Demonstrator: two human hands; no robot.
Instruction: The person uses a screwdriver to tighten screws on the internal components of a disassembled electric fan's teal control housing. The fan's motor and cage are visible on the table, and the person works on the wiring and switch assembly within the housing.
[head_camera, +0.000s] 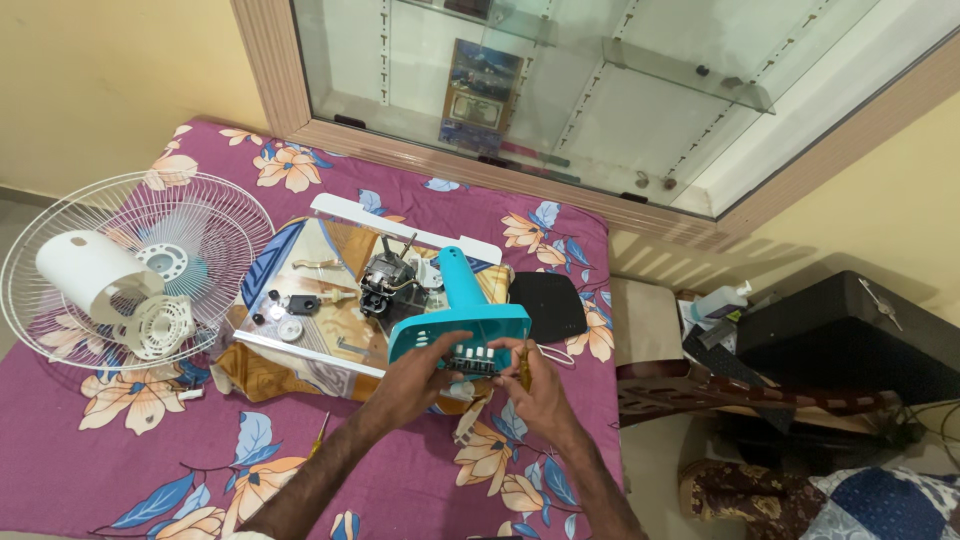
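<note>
While the floral purple cloth (120, 440) covers the whole table, the work sits mid-table on a patterned tray (300, 345). Fan grille (60, 240) w/ white motor cover (85, 270) lies well apart to the left. On the tray: motor (385, 280), small screws and knobs nearby. Teal fan base (470, 310) rests at the tray's near-right edge — long axis runs away from the person, neck toward the motor, switch panel facing both hands. Left hand (425, 365) grips the panel's near-left rim, fingers curled under it. Right hand (525, 385) is closed on a thin screwdriver (524, 372), tip at the switches — touching, directly ahead of its fingers. Both hands are about equally near.
</note>
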